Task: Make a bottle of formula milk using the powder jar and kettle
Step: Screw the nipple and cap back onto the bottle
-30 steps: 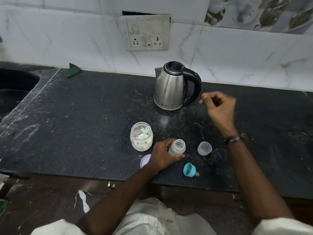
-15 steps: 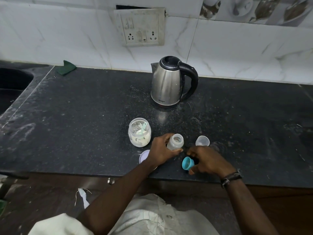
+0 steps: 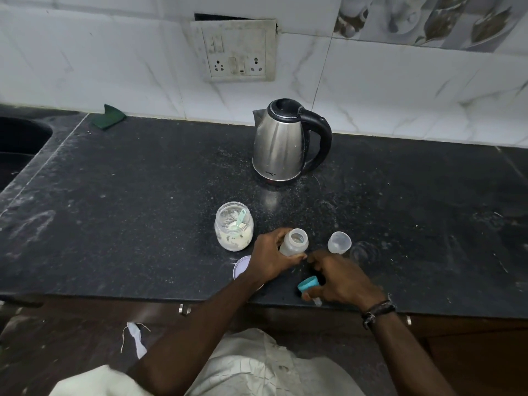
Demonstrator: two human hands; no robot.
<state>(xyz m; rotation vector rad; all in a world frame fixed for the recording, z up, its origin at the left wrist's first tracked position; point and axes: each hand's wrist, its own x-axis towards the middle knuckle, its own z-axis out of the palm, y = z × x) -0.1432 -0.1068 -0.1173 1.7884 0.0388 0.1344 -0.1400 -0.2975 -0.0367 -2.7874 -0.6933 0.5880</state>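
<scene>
- The baby bottle (image 3: pixel 294 242) stands upright just below the centre of the frame on the black counter (image 3: pixel 128 195), its mouth uncapped; its cloudy wall hides how full it is.
- The left hand (image 3: pixel 271 257) is wrapped around the bottle's lower body, fingers curled on its left side and thumb at its base.
- The right hand (image 3: pixel 340 277), just right of and below the bottle, pinches the teal collar with teat (image 3: pixel 308 284); the collar is tilted, and the clear teat tip shows below the fingers near the counter's front edge.
- The powder jar (image 3: pixel 233 230), left of the bottle and just apart from the left hand, is open and holds white powder in its lower part, with a pale green scoop (image 3: pixel 239 221) leaning inside.
- A pale lilac lid (image 3: pixel 240 267) lies flat below the jar, half hidden under the left wrist.
- A clear cap (image 3: pixel 339 242) sits right of the bottle with its open side up and nothing visible in it.
- The steel kettle (image 3: pixel 278 144) with black lid and handle stands in the upper centre, closed, well apart from the hands; its contents cannot be seen.
- A sink (image 3: pixel 17 138) is cut off at the left edge, with a green cloth (image 3: pixel 110 117) near the wall beside it.
- A socket plate (image 3: pixel 237 50) is fixed to the tiled wall above the kettle.
</scene>
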